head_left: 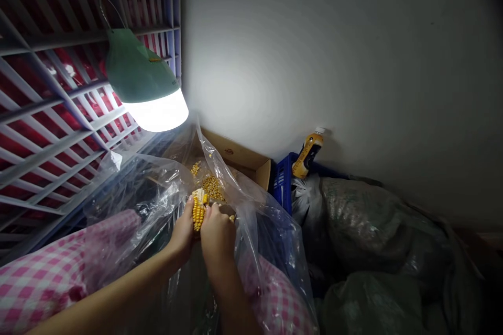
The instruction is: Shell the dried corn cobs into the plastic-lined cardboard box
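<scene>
An ear of yellow corn (198, 213) stands tilted between my hands, its upper end partly stripped to the pale cob. My left hand (184, 230) is closed around its left side. Against the right side of the ear presses my right hand (217, 233), fingers curled; a small yellowish end shows beside its knuckles, and I cannot make out what it belongs to. Below and beyond the hands, loose corn kernels (212, 187) lie inside a clear plastic bag (157, 188) spread open around my forearms.
A lit green lamp (143, 76) hangs at the left from a plastic crate wall (58, 99). Behind the bag is a cardboard box (239, 154). To the right are a blue basket (282, 183), a yellow-labelled bottle (309, 152) and dark sacks (365, 214). Pink checkered cloth (43, 277) covers my legs.
</scene>
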Demonstrator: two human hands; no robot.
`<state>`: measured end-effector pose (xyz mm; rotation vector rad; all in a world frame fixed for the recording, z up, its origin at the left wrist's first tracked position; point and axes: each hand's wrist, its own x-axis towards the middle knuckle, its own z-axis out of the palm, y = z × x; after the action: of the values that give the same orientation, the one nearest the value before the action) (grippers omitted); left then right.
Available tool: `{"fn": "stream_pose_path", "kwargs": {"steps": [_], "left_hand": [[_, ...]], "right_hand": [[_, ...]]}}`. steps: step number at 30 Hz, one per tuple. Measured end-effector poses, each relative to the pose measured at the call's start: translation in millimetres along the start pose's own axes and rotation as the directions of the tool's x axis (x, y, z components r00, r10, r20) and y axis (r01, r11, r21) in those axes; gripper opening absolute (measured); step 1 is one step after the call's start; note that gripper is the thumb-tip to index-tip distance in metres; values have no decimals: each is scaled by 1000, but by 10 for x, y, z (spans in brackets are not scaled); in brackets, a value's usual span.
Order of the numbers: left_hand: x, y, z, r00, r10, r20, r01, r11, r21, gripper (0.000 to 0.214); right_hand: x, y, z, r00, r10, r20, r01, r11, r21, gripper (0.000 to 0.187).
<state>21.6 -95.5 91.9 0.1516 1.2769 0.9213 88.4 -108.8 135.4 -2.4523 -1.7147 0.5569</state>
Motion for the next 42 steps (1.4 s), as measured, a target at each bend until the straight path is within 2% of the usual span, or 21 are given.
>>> {"fn": "stream_pose_path", "kwargs": {"steps": [5,10,14,21,35,42], "left_hand": [[-36,27,35,996,-58,67,62,996,-57,38],[-61,95,43,995,-64,73,69,995,-74,37],[-80,165,55,999,-47,20,47,999,-7,40],[-175,223,117,993,5,114,-18,993,113,46],[-237,203,132,982,-1,189,-16,996,86,43],[-230,199,101,985,84,148,-90,995,35,41]], "right_hand": [[85,80,-95,998,-61,-22,63,994,93,31],[63,142,-218,996,-79,-33,81,995,56,29],[17,189,-298,997,-68,-47,71,995,63,30],[40,276,-380,995,-90,-52,98,978,184,31],[25,190,-300,997,-51,-60,62,976,208,30],[-3,45,-135,988,4,-155,45,949,313,22]]}}
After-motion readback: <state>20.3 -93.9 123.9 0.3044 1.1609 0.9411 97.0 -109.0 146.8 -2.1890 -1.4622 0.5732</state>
